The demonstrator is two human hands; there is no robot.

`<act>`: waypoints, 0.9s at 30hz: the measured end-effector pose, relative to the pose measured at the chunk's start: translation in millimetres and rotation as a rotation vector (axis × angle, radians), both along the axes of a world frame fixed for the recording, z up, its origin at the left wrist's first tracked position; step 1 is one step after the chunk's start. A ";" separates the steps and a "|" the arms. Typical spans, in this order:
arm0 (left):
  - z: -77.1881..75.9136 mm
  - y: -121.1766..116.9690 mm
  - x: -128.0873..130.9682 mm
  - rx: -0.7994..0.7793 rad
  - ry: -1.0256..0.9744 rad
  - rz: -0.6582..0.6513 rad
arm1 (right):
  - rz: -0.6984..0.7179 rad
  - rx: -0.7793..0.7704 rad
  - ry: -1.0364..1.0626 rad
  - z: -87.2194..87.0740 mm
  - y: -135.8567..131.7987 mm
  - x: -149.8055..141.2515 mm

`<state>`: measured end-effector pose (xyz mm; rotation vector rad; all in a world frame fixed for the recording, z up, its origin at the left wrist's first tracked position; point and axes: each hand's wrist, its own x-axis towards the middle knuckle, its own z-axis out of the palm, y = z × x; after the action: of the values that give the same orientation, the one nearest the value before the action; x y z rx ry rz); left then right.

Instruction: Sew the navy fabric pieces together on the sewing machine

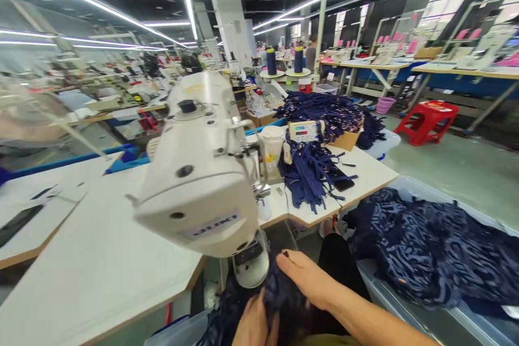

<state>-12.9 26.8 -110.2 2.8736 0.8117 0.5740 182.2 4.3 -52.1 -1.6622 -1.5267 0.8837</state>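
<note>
My right hand [310, 277] lies on a bundle of dark navy fabric [279, 297] in my lap, just below the handwheel end of a white sewing machine [198, 173]. Its fingers are bent over the cloth and press into it. My left hand [255, 324] sits at the bottom edge and grips the same fabric from below. The fingertips of both hands are partly buried in the cloth.
A pile of navy strips [310, 170], a phone [343, 181], a white cup [271, 143] and a control panel [304, 131] sit on the white table [101, 259]. A bin of navy patterned fabric [430, 248] stands at my right. A red stool [427, 119] is on the aisle floor.
</note>
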 end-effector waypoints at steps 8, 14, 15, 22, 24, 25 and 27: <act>17.1 -28.3 19.4 -0.254 0.238 0.204 | 0.125 0.024 -0.105 -12.6 -2.9 -8.6; 100.8 -20.1 -3.6 -0.703 -0.269 0.118 | 0.679 0.039 -0.019 52.2 -15.8 2.8; 110.9 -17.2 -7.7 -0.798 -0.296 0.071 | 0.682 0.088 -0.024 57.7 -16.4 2.9; 121.5 6.1 -10.1 -0.128 -0.319 0.418 | 0.273 0.560 -0.302 32.1 5.9 -1.4; 120.8 6.4 -8.2 0.052 -0.228 0.290 | 0.199 0.552 -0.295 26.4 8.5 -1.2; 121.1 5.3 -7.5 0.066 -0.171 0.219 | 0.179 0.519 -0.249 25.1 8.3 -0.7; 122.1 1.9 -6.6 0.027 -0.067 0.132 | 0.153 0.389 -0.114 24.2 7.1 1.1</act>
<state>-19.5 28.7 12.0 2.8229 0.9959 0.6968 183.3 11.4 -27.9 -1.3459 -1.7908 0.5287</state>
